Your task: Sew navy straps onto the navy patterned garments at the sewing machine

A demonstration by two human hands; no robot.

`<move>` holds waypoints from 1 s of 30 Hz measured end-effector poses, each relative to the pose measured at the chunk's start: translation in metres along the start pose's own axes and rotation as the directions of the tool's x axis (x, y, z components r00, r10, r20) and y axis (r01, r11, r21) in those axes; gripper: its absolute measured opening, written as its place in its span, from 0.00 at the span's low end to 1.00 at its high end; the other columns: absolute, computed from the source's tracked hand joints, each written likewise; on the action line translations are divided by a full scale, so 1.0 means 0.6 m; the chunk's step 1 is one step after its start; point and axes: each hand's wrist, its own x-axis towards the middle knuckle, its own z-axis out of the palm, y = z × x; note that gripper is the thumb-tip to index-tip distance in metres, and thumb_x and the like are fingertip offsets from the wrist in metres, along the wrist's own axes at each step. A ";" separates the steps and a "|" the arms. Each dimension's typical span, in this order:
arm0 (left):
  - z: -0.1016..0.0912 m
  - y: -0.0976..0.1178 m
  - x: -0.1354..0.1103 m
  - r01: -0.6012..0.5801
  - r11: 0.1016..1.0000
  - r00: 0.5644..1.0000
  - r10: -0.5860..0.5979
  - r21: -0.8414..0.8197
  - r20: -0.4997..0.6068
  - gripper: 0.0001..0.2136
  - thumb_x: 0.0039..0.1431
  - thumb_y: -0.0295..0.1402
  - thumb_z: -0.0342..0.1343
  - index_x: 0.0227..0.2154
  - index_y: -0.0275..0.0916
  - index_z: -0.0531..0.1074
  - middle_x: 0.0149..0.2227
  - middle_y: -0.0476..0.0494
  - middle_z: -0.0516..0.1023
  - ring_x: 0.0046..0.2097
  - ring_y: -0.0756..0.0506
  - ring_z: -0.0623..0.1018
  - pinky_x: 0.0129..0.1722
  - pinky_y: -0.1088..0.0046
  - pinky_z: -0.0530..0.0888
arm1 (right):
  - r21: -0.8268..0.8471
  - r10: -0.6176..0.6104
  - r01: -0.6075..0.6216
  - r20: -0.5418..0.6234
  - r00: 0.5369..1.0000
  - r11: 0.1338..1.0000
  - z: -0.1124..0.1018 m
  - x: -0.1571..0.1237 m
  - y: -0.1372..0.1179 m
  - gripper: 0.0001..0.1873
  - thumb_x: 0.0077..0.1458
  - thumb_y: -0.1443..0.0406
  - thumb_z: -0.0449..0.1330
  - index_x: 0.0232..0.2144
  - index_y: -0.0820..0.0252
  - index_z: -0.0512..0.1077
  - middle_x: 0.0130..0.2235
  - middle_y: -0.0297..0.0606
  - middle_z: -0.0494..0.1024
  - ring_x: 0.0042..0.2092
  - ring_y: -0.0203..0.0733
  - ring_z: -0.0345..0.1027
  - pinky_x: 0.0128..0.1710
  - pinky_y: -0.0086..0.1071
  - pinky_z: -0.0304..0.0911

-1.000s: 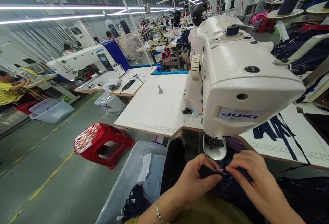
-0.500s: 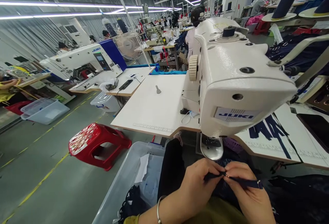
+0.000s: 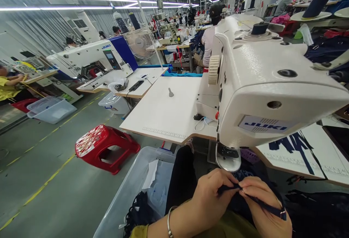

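Observation:
Both my hands work in my lap, just below the foot of a white JUKI sewing machine (image 3: 261, 85). My left hand (image 3: 211, 198), with a silver bangle on its wrist, pinches one end of a narrow dark navy strap (image 3: 261, 203). My right hand (image 3: 263, 209) pinches the same strap where the two hands meet, at a small metal ring. The strap runs right across my right hand to a slider near its far end. Dark navy fabric (image 3: 245, 175) lies bunched under my hands.
A white sewing table (image 3: 169, 112) carries the machine; navy strips (image 3: 296, 143) lie on it at right. A clear plastic bin (image 3: 136, 194) with dark pieces and paper stands at lower left. A red stool (image 3: 105, 147) sits on the grey floor. Other machines and workers fill the background.
The strap has been drawn out to the right through the ring, its far end now lower beside my right hand. My hands stay together in my lap; the view shifted slightly.

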 end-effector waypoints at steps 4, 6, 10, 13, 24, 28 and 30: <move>-0.004 0.002 0.001 0.151 0.989 0.988 -0.150 -0.009 0.033 0.06 0.54 0.24 0.63 0.29 0.38 0.71 0.33 0.45 0.79 0.35 0.49 0.79 0.36 0.78 0.74 | -0.011 0.067 -0.067 0.035 0.997 0.998 -0.007 0.014 -0.010 0.09 0.56 0.71 0.61 0.34 0.50 0.73 0.35 0.32 0.77 0.36 0.39 0.75 0.36 0.27 0.73; -0.006 0.004 0.003 0.272 0.962 0.961 -0.271 -0.021 0.057 0.06 0.54 0.27 0.64 0.29 0.38 0.72 0.32 0.46 0.79 0.34 0.48 0.79 0.35 0.77 0.73 | -0.097 0.144 -0.135 0.090 0.985 0.986 -0.015 0.023 -0.014 0.04 0.58 0.67 0.61 0.34 0.50 0.73 0.35 0.32 0.78 0.37 0.39 0.76 0.34 0.25 0.73; -0.005 0.004 0.003 0.499 0.863 0.866 -0.492 -0.083 0.087 0.09 0.53 0.33 0.65 0.30 0.38 0.70 0.27 0.51 0.76 0.28 0.51 0.75 0.28 0.79 0.70 | -0.311 0.265 -0.207 0.159 0.951 0.928 -0.023 0.042 -0.014 0.04 0.61 0.60 0.59 0.38 0.49 0.73 0.36 0.31 0.80 0.37 0.40 0.77 0.31 0.24 0.72; -0.004 -0.002 0.002 0.564 0.818 0.826 -0.559 -0.113 0.078 0.10 0.56 0.35 0.62 0.36 0.39 0.67 0.29 0.51 0.75 0.26 0.52 0.74 0.25 0.79 0.69 | -0.371 0.272 -0.193 0.172 0.947 0.908 -0.017 0.058 -0.010 0.06 0.61 0.59 0.57 0.38 0.50 0.72 0.36 0.33 0.79 0.36 0.41 0.75 0.34 0.29 0.72; -0.039 -0.017 0.019 -0.307 0.658 0.926 0.372 0.688 0.057 0.12 0.64 0.30 0.55 0.50 0.39 0.69 0.47 0.40 0.77 0.51 0.44 0.75 0.54 0.66 0.70 | -0.342 0.484 -0.422 0.118 0.867 0.840 -0.004 0.084 0.028 0.17 0.58 0.53 0.58 0.45 0.55 0.67 0.34 0.36 0.72 0.31 0.42 0.70 0.27 0.33 0.70; -0.053 -0.017 0.023 -0.584 0.531 0.810 0.323 0.614 0.490 0.13 0.67 0.26 0.51 0.53 0.38 0.69 0.50 0.45 0.78 0.56 0.47 0.73 0.59 0.70 0.62 | -0.242 0.596 -0.562 0.096 0.797 0.791 -0.002 0.088 0.041 0.19 0.56 0.52 0.59 0.45 0.57 0.64 0.35 0.36 0.73 0.37 0.44 0.70 0.35 0.37 0.70; -0.053 -0.020 0.021 -0.568 0.519 0.818 0.270 0.639 0.508 0.15 0.67 0.25 0.50 0.54 0.39 0.68 0.52 0.46 0.77 0.58 0.47 0.71 0.59 0.70 0.59 | -0.161 0.630 -0.611 0.132 0.765 0.775 -0.003 0.088 0.045 0.21 0.56 0.52 0.59 0.45 0.56 0.63 0.38 0.37 0.74 0.39 0.45 0.71 0.35 0.36 0.70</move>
